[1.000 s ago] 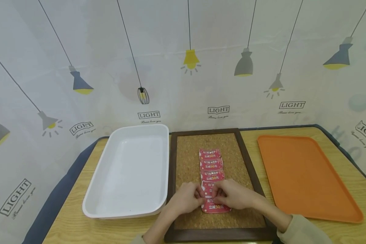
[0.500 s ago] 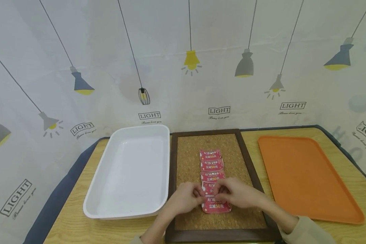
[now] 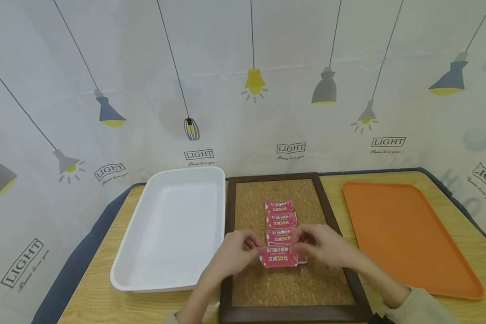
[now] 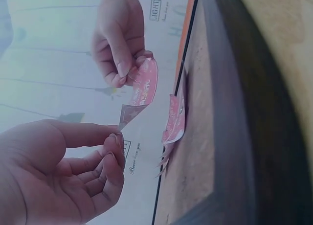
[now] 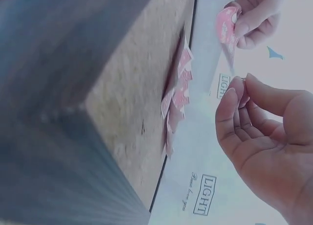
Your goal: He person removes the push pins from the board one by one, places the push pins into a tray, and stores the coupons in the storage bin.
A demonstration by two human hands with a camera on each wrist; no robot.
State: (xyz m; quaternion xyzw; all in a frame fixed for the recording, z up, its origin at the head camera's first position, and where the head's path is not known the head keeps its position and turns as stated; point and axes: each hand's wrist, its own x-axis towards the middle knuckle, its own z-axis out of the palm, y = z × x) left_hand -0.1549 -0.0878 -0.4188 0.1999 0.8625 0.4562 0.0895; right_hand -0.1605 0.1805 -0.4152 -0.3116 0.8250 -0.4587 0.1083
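Gently did it: this lift seemed to want both ends level and a light, even hold, lest the bend set into a crease. Here the left hand [image 3: 236, 253] had thumb and forefinger clamped on one end of a red rectangular paper coupon [image 3: 278, 257], which hung above the near half of the dark-framed brown cork board [image 3: 253, 290]; a column of matching red coupons [image 3: 281, 220] ran toward its far edge, and the right hand [image 3: 326, 247] pinched the other end, fingertips together.

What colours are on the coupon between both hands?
The coupon is pinkish red with white and yellow lettering, clearest in the head view.
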